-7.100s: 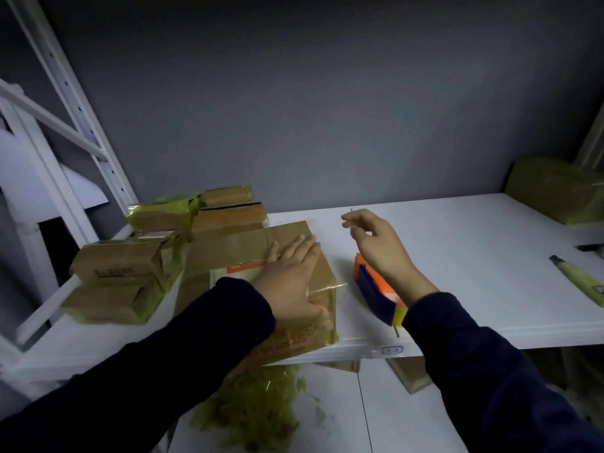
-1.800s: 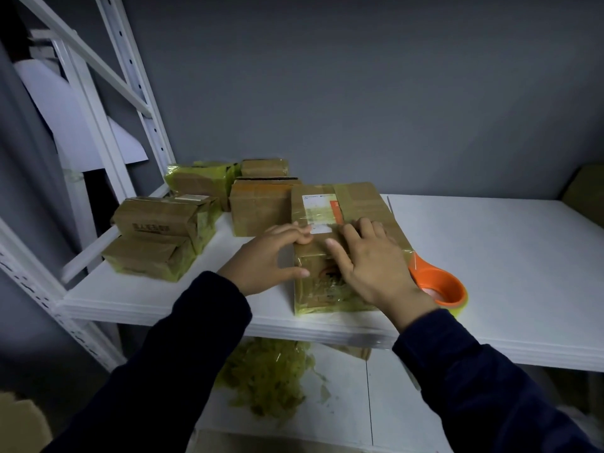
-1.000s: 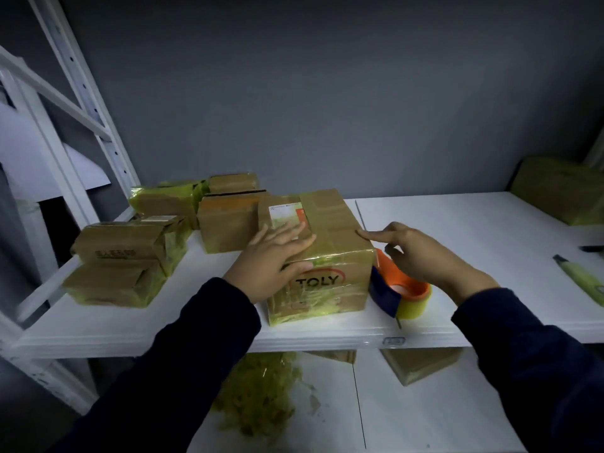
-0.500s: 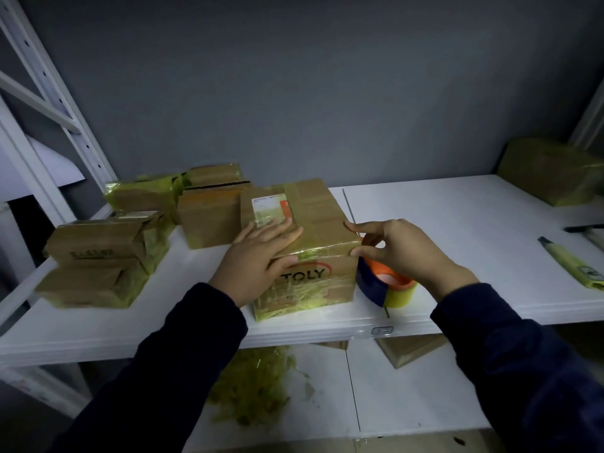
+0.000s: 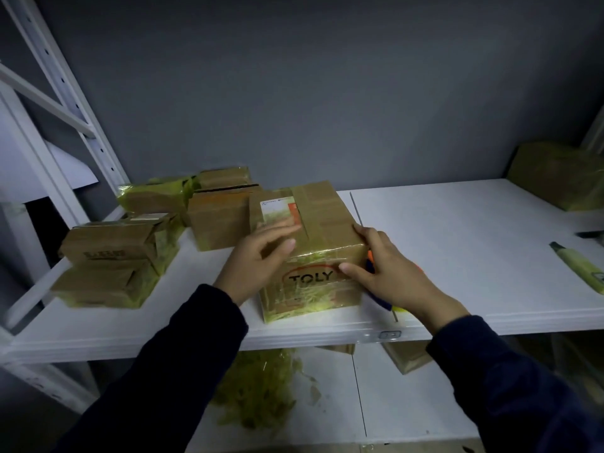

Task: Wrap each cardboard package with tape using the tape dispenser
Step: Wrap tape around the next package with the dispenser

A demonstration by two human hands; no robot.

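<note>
A cardboard package (image 5: 322, 220) printed "TOLY", wound in yellowish tape, stands near the front edge of the white shelf (image 5: 457, 243). My left hand (image 5: 258, 256) rests flat on its top left corner, fingers straight. My right hand (image 5: 389, 273) presses against its front right corner, thumb on the front face and fingers along the right side. The orange and blue tape dispenser (image 5: 379, 295) lies on the shelf just right of the package, mostly hidden behind my right hand.
Several taped packages (image 5: 114, 263) are stacked at the shelf's left, more behind (image 5: 222, 217), and one at the far right (image 5: 559, 178). A yellow-green utility knife (image 5: 578, 269) lies at the right. Crumpled tape scraps (image 5: 258, 387) sit on the lower shelf. White rack posts stand left.
My right hand moved left from above the dispenser onto the package's front right corner. My left hand stayed on the package top. The package stands where it was half a second ago.
</note>
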